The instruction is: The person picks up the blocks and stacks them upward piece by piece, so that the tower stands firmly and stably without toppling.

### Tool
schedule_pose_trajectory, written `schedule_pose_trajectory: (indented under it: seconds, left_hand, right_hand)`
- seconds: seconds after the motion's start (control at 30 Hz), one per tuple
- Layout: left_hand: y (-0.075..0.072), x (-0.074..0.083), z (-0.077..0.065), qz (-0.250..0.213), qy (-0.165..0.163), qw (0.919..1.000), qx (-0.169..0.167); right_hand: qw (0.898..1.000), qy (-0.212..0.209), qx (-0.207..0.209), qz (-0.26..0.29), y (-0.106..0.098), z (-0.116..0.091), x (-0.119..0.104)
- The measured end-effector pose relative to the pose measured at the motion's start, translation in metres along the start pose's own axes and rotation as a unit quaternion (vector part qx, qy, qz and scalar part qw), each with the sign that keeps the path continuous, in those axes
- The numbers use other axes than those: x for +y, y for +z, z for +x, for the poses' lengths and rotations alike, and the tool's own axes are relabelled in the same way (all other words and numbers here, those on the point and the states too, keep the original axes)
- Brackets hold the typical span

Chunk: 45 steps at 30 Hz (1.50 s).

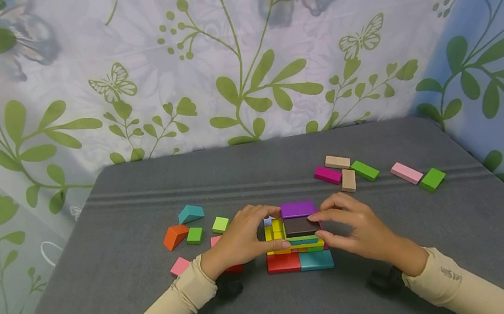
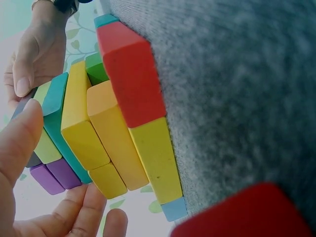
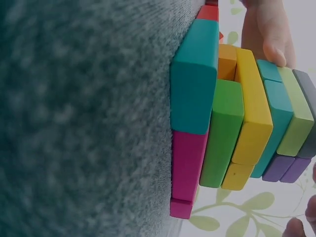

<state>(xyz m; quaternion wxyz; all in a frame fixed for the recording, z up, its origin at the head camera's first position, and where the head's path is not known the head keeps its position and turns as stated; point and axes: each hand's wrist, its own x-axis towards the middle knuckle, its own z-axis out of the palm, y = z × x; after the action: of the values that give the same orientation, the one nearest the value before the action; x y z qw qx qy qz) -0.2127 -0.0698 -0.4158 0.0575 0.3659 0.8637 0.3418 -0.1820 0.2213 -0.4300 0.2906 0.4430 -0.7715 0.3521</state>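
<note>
A tower of coloured wooden blocks [image 1: 276, 229] stands between both hands, with a red block [image 1: 283, 263] and a teal block [image 1: 316, 260] along its front base. On top lies a dark block [image 1: 301, 226] over a light green block [image 3: 295, 111], with a purple block [image 1: 297, 209] behind. My left hand [image 1: 245, 238] holds the tower's upper left side, thumb at the front and fingers towards the back. From the right, my right hand [image 1: 356, 228] pinches the right end of the dark block between thumb and index finger.
Loose blocks lie left of the tower, among them an orange triangular block [image 1: 176, 237], a teal triangular block [image 1: 190, 213] and a green cube [image 1: 194, 236]. At the back right are a magenta block [image 1: 328, 175], a pink block [image 1: 406, 173] and several others on the grey table [image 1: 245, 175].
</note>
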Motion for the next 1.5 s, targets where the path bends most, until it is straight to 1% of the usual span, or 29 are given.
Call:
schedule_pose_trajectory:
  seconds: [0.07, 0.13, 0.27, 0.37, 0.53, 0.7, 0.8, 0.87, 0.93, 1.0, 1.03, 1.07, 1.13, 1.2, 1.27, 1.33, 1.4, 1.5]
  left_hand:
    - [0.0, 0.0, 0.0, -0.001, 0.001, 1.0, 0.0]
    - [-0.001, 0.001, 0.0, -0.001, 0.003, 1.0, 0.0]
    - [-0.002, 0.002, -0.001, -0.009, -0.001, 1.0, -0.001]
    - [-0.002, 0.004, -0.002, -0.014, -0.003, 0.9999, 0.002]
    - [-0.001, 0.007, -0.002, -0.003, 0.007, 0.9999, 0.012]
    - [-0.001, 0.008, -0.003, 0.005, 0.006, 0.9999, 0.013]
    - [-0.002, 0.008, -0.002, 0.008, 0.007, 0.9999, 0.013]
    - [-0.002, 0.007, -0.002, 0.008, 0.01, 0.9998, 0.012]
    - [-0.002, 0.007, -0.001, 0.005, 0.013, 0.9998, 0.013]
    - [-0.002, 0.007, -0.001, 0.0, 0.016, 0.9998, 0.013]
    - [-0.002, 0.008, 0.0, -0.004, 0.016, 0.9998, 0.013]
    - [-0.002, 0.008, 0.0, -0.008, 0.014, 0.9998, 0.012]
    - [-0.002, 0.009, 0.0, -0.014, 0.011, 0.9998, 0.012]
    - [-0.002, 0.009, 0.0, -0.019, 0.008, 0.9997, 0.011]
    - [-0.003, 0.01, 0.0, -0.02, 0.009, 0.9997, 0.012]
    - [-0.003, 0.009, 0.0, -0.02, 0.013, 0.9996, 0.015]
    - [-0.003, 0.009, -0.001, -0.02, 0.015, 0.9995, 0.017]
    - [-0.003, 0.01, -0.001, -0.02, 0.018, 0.9994, 0.02]
  right_hand:
    - [1.0, 0.024, -0.004, 0.016, -0.001, 0.0, 0.0]
    - [0.997, 0.064, -0.014, 0.033, -0.003, -0.001, -0.001]
    - [0.984, 0.158, -0.052, 0.068, -0.007, -0.003, -0.001]
    - [0.974, 0.195, -0.076, 0.083, -0.006, -0.005, 0.0]
    - [0.969, 0.217, -0.078, 0.091, -0.002, -0.005, 0.0]
    - [0.965, 0.225, -0.078, 0.107, -0.003, -0.004, 0.002]
    - [0.964, 0.228, -0.064, 0.116, -0.008, -0.002, 0.007]
    - [0.967, 0.227, -0.043, 0.111, -0.013, -0.002, 0.014]
    - [0.972, 0.22, -0.019, 0.085, -0.018, -0.003, 0.026]
    - [0.977, 0.211, -0.004, 0.036, -0.024, -0.005, 0.04]
    - [0.977, 0.212, -0.002, 0.009, -0.028, -0.006, 0.048]
    - [0.976, 0.219, -0.006, -0.02, -0.032, -0.007, 0.055]
    - [0.967, 0.241, -0.033, -0.07, -0.04, -0.009, 0.068]
    - [0.954, 0.273, -0.076, -0.1, -0.049, -0.009, 0.077]
    - [0.939, 0.297, -0.126, -0.118, -0.056, -0.01, 0.085]
    - [0.93, 0.298, -0.168, -0.131, -0.06, -0.01, 0.092]
    - [0.925, 0.289, -0.2, -0.146, -0.062, -0.01, 0.098]
    - [0.923, 0.268, -0.223, -0.163, -0.061, -0.011, 0.103]
